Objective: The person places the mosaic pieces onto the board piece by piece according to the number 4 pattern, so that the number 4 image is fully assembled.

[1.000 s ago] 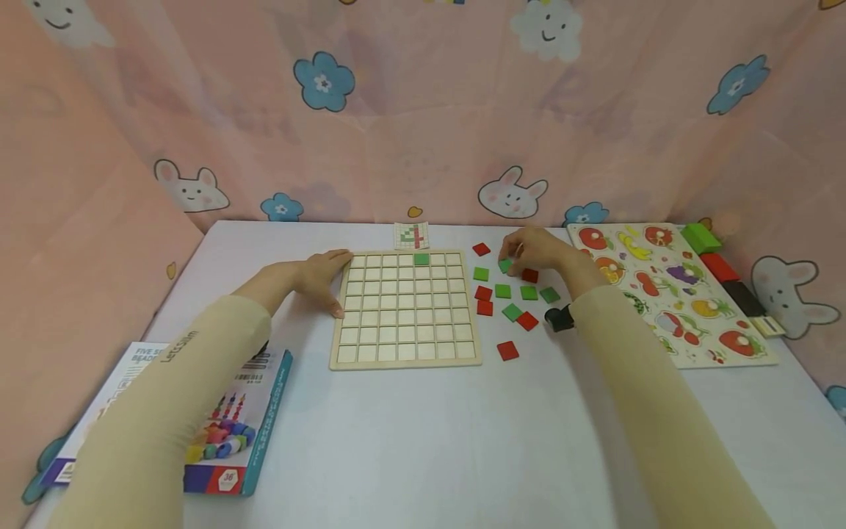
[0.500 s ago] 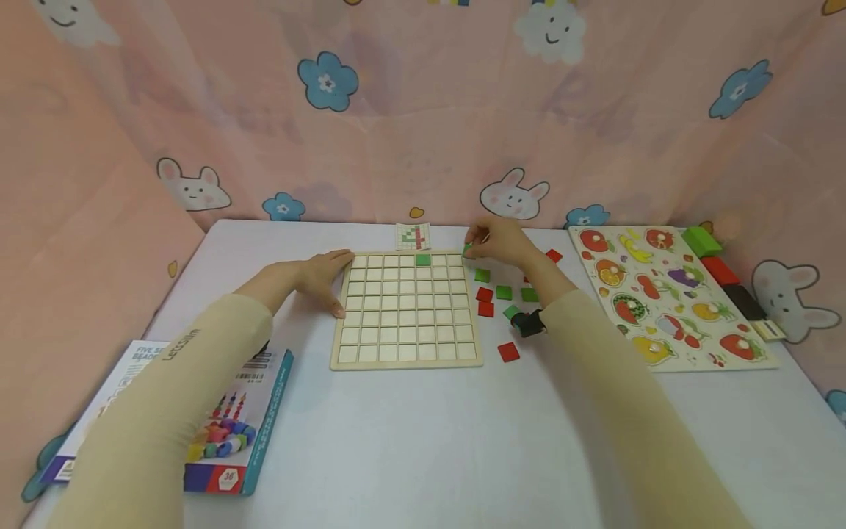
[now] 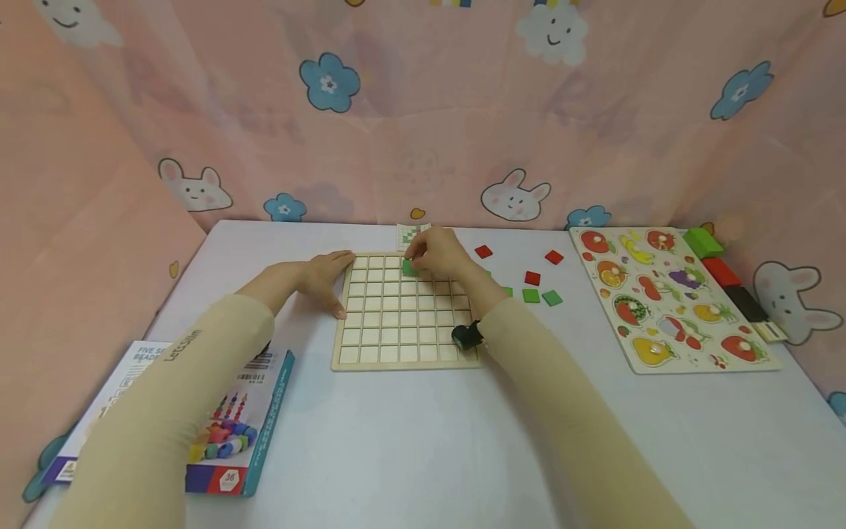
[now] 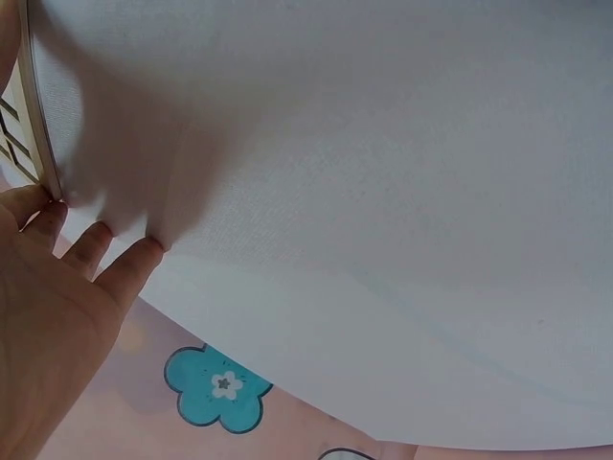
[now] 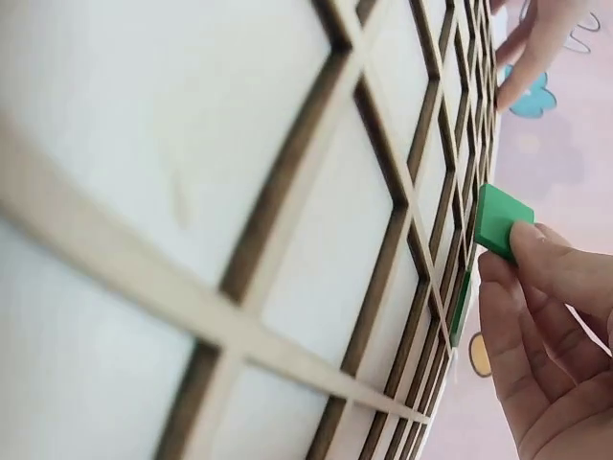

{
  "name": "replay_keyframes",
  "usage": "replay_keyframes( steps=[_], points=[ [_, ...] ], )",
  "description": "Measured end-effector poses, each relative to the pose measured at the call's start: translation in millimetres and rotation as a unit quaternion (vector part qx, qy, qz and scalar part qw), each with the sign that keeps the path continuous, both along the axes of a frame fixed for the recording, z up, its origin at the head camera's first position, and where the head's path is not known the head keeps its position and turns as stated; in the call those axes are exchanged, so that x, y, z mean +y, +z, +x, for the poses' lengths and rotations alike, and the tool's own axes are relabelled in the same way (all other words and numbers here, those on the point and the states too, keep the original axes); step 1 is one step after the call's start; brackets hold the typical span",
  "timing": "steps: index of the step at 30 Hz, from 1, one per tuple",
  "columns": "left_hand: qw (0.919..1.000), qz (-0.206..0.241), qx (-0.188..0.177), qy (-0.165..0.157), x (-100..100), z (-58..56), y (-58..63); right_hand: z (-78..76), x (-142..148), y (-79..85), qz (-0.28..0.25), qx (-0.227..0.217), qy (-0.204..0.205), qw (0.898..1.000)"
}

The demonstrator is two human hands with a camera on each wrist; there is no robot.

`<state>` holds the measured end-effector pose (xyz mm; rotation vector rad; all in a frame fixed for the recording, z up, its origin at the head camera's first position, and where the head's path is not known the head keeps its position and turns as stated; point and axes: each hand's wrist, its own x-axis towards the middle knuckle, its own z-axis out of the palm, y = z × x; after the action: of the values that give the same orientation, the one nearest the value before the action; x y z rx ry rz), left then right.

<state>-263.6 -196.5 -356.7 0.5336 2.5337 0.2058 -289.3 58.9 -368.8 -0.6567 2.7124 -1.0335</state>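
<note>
My right hand (image 3: 441, 253) pinches a green square tile (image 5: 500, 220) between thumb and fingers, close over the upper rows of a wooden grid board (image 3: 403, 366). Another green tile (image 5: 461, 307) lies in the grid's far row in the right wrist view; in the head view the right hand hides it. My left hand (image 3: 320, 278) rests at the board's left edge with fingers spread, the thumb on the lower part of that edge. In the left wrist view its fingertips (image 4: 148, 247) touch the white tablecloth beside the board's frame.
Behind the board lies a small pattern card (image 3: 406, 235), partly covered. Loose red tiles (image 3: 532, 278) and green tiles (image 3: 531, 296) lie to the right, some hidden by the right arm. Farther right are a fruit puzzle board (image 3: 667, 323) and coloured blocks (image 3: 702, 242). Boxes (image 3: 228, 455) lie at left.
My right hand has picked a green tile from the loose ones and carried it left over the grid board. The left hand has stayed at the board's edge.
</note>
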Motion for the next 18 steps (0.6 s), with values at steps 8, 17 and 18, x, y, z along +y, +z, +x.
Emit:
replay_keyframes(
  steps=[8, 17, 18],
  points=[
    [1.0, -0.006, 0.006, -0.003, 0.6, 0.4, -1.4, 2.2, -6.8, -1.2, 0.046, -0.008, -0.003, 0.999],
    [1.0, -0.004, 0.006, -0.002, 0.8, 0.2, -1.9, 2.2, -4.5, 0.4, 0.084, -0.015, 0.014, 0.996],
    [1.0, -0.004, 0.004, -0.002, 1.0, 0.2, -1.8, 1.7, -2.6, 1.1, 0.084, -0.012, 0.019, 0.996]
  ],
)
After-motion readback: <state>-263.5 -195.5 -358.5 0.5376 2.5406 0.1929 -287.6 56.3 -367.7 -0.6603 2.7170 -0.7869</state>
